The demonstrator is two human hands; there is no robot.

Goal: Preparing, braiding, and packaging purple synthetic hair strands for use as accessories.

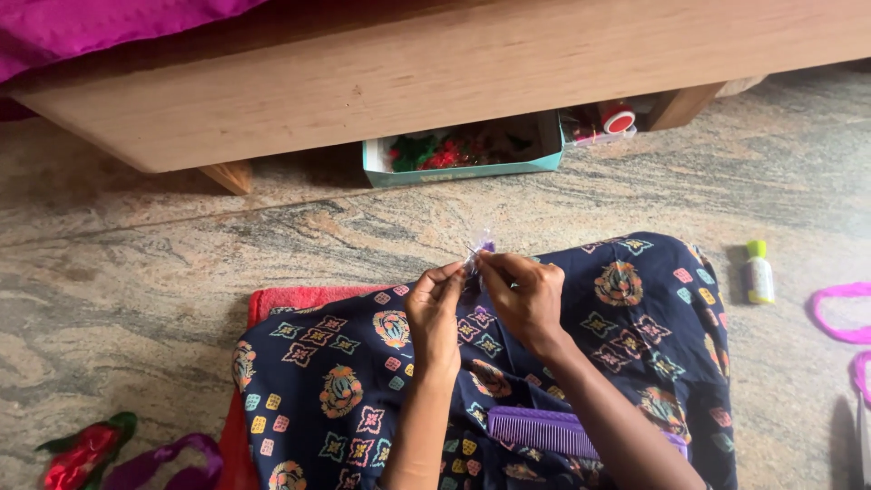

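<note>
We are pinching a small, clear, crinkly plastic packet with a purple piece inside (479,248) between the fingertips of both hands, holding it up over our lap, just beyond the far edge of the dark blue printed cloth (635,318) that is covering our knees. Our left hand (434,313) is pressing thumb and forefinger together on the packet's near left side; our right hand (523,295) is nipping its right side in the same way. What exactly is inside is too small for us to tell.

We are judging the risks from here. The packet is tiny and slick, so if either pinch is slackening, it could be slipping out and dropping onto the mottled stone floor (181,263), perhaps skidding toward the open teal cardboard box (463,168) under the wooden bed frame (363,82) at the far side. If we are pulling the two sides apart too sharply, the film could be tearing suddenly and scattering its contents. The purple plastic comb (543,429) is resting loosely on the cloth near us, and shifting our knees could be tipping it off.
</note>
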